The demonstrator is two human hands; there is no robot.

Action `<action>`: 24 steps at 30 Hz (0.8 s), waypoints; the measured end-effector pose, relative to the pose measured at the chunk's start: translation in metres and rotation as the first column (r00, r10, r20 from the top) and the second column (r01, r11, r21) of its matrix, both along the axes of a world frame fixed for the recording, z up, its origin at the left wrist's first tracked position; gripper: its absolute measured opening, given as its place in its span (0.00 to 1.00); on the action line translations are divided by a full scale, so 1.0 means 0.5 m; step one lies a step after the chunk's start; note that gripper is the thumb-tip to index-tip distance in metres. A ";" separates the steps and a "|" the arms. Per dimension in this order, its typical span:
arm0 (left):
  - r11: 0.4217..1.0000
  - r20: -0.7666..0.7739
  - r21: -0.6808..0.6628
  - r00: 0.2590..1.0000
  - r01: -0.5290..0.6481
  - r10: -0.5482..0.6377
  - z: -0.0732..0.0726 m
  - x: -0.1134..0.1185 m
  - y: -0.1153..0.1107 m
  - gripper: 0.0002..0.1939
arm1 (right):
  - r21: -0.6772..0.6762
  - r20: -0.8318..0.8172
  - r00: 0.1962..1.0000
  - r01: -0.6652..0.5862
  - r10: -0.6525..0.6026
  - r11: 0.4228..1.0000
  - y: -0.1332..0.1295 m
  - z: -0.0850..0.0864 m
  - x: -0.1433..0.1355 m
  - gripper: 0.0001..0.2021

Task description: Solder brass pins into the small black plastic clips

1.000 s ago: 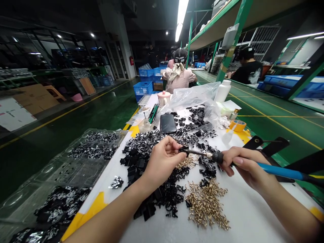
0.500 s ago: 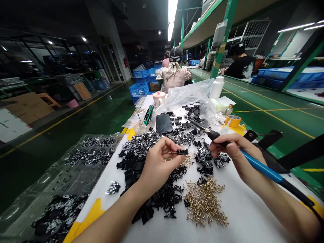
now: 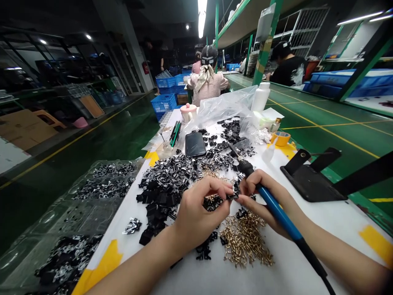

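Between the thumb and fingers of my left hand (image 3: 202, 205) is a small black plastic part (image 3: 232, 196). My right hand (image 3: 267, 196) holds a blue-handled soldering iron (image 3: 272, 205), its tip pointing up and away to the left. The right thumb and fingertips meet the black part from the other side, so both hands are at it. Just below lies a heap of brass-coloured hooks (image 3: 245, 241). Black plastic pieces (image 3: 159, 209) and a pile of black and silver metal clips (image 3: 172, 172) spread to the left and behind my hands.
Behind the piles lie a phone (image 3: 195, 144), green pens (image 3: 175, 134) and a lidded mug (image 3: 188, 112). A white bottle (image 3: 261, 97), orange tape roll (image 3: 280, 138) and black metal stand (image 3: 313, 180) are at the right. Clear trays (image 3: 92, 213) flank the table's left side. Co-workers sit beyond.
My right hand has moved left and down with the soldering iron, and its fingertips now meet the black part. The left hand has shifted slightly right; the whole view has shifted a little.
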State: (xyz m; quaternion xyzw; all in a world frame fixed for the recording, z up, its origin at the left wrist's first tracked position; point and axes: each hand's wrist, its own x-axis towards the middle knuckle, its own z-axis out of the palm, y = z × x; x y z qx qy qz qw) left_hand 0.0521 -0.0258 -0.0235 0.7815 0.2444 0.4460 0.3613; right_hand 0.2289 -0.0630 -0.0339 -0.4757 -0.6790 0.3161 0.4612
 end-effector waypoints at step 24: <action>0.996 -0.378 0.076 0.923 -0.043 0.068 -0.011 -0.006 0.038 0.11 | 0.128 -0.252 0.928 0.311 -0.273 0.942 0.036 0.046 0.076 0.07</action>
